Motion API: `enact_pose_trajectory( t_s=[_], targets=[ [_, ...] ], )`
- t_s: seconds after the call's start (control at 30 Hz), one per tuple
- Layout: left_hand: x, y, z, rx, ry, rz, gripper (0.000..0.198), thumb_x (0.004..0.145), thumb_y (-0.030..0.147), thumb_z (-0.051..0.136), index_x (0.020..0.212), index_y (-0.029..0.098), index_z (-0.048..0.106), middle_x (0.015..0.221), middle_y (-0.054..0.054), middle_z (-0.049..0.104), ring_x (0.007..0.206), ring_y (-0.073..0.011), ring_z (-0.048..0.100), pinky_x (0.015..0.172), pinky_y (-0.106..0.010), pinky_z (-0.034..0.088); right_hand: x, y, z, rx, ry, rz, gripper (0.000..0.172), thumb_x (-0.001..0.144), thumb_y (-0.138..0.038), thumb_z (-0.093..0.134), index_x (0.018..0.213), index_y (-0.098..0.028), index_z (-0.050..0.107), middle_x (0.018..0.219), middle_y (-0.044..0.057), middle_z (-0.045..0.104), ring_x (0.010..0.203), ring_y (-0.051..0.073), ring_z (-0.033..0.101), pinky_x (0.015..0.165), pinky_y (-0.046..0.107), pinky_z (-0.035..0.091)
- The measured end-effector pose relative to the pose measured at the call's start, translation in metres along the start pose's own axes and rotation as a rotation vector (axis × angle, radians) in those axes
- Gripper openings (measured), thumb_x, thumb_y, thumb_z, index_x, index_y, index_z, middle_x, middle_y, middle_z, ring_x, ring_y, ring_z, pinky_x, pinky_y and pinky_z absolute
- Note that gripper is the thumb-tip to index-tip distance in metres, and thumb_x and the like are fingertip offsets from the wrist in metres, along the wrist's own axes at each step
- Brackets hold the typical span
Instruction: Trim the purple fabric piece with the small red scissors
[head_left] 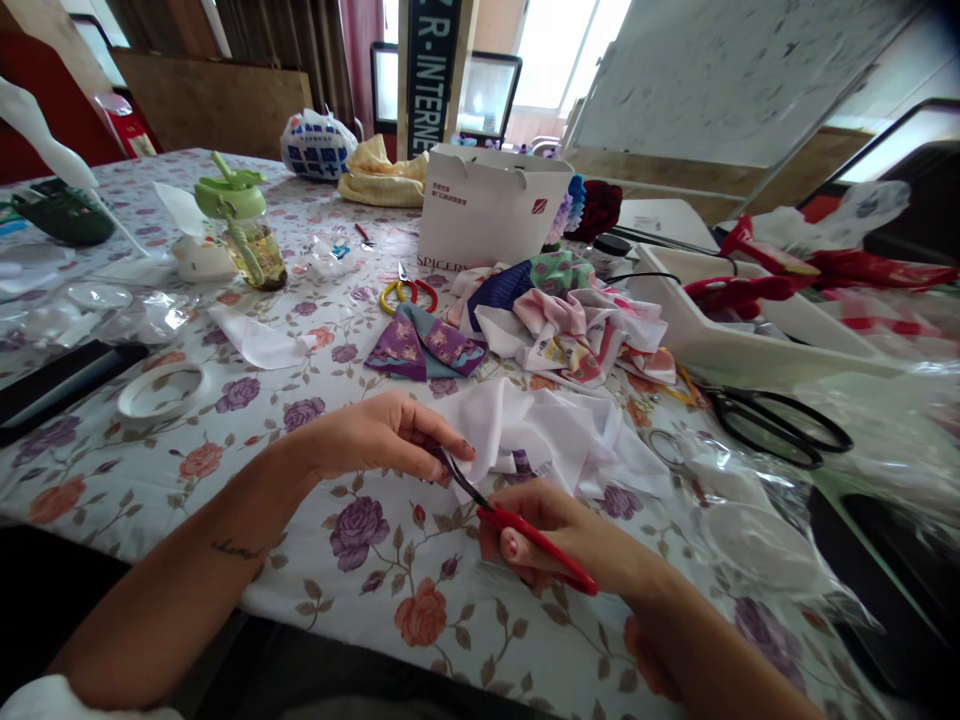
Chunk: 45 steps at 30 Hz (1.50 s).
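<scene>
My right hand [551, 535] is closed around red-handled scissors [536, 545], low over the front of the table. Their thin dark blades point up and left and reach my left fingertips. My left hand [397, 440] pinches the left edge of a crumpled white cloth [544, 430] beside the blade tips. A small purple patch shows on the cloth. What lies between the blades is hidden by my left fingers. Just beyond the cloth is a folded purple and blue patterned fabric piece [427, 345], touching neither hand.
A pile of fabric scraps [570, 320] lies before a white paper bag [487, 210]. Red-and-yellow pliers [407, 292] lie behind the folded fabric. Black scissors [780, 425] and plastic packaging [757, 530] are on the right. A tape roll [163, 390] and green-lidded bottle [244, 225] stand left.
</scene>
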<state>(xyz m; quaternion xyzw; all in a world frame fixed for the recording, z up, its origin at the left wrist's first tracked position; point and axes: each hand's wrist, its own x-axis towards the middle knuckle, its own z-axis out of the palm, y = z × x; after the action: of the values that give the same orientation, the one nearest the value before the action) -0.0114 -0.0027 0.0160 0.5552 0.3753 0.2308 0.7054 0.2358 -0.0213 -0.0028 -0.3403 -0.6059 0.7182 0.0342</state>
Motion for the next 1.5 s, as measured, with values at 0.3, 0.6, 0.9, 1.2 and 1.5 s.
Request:
enact_pose_trajectory(
  t_s=[0.3,0.6,0.9,1.2,1.5],
  targets=[
    [-0.0021,0.0027,-0.0011,0.048,-0.003,-0.016,0.031,0.069,0.012,0.072,0.099,0.018,0.076,0.093,-0.005,0.073,0.077,-0.0119,0.066,0.072,-0.021,0.051,0.0013,0.0021,-0.0006,0.006,0.002,-0.037,0.054,0.074,-0.065,0.065,0.073,-0.012,0.059,0.052,-0.006,0.044,0.043,0.006,0.040,0.041,0.018,0.034],
    [-0.0010,0.0001,-0.0027,0.065,-0.022,-0.014,0.030,0.070,0.012,0.071,0.099,0.019,0.076,0.092,-0.005,0.073,0.080,-0.0123,0.066,0.073,-0.020,0.050,0.0032,0.0034,-0.0002,0.067,-0.035,-0.077,0.047,0.077,-0.059,0.067,0.069,-0.014,0.055,0.049,-0.008,0.038,0.041,0.005,0.033,0.038,0.018,0.027],
    [-0.0020,-0.0010,-0.0050,0.039,-0.065,-0.014,0.031,0.071,0.013,0.072,0.101,0.020,0.075,0.090,-0.005,0.073,0.078,-0.0128,0.067,0.072,-0.021,0.051,0.0025,0.0025,-0.0001,0.055,-0.025,-0.048,0.048,0.075,-0.060,0.067,0.069,-0.014,0.057,0.048,-0.009,0.037,0.041,0.005,0.033,0.039,0.019,0.025],
    [-0.0020,-0.0004,-0.0049,0.028,-0.067,-0.025,0.032,0.071,0.012,0.072,0.102,0.019,0.075,0.096,-0.005,0.073,0.081,-0.0135,0.068,0.076,-0.023,0.051,0.0036,0.0042,-0.0001,0.062,-0.036,-0.068,0.048,0.077,-0.057,0.067,0.063,-0.015,0.050,0.048,-0.009,0.036,0.041,0.004,0.029,0.039,0.020,0.019],
    [-0.0013,-0.0032,-0.0057,0.021,-0.067,-0.014,0.033,0.071,0.012,0.072,0.102,0.019,0.075,0.095,-0.006,0.073,0.081,-0.0137,0.068,0.076,-0.023,0.051,0.0043,0.0043,0.0003,0.069,-0.033,-0.063,0.048,0.077,-0.057,0.067,0.061,-0.016,0.047,0.048,-0.009,0.033,0.041,0.004,0.026,0.039,0.020,0.018]
  ],
)
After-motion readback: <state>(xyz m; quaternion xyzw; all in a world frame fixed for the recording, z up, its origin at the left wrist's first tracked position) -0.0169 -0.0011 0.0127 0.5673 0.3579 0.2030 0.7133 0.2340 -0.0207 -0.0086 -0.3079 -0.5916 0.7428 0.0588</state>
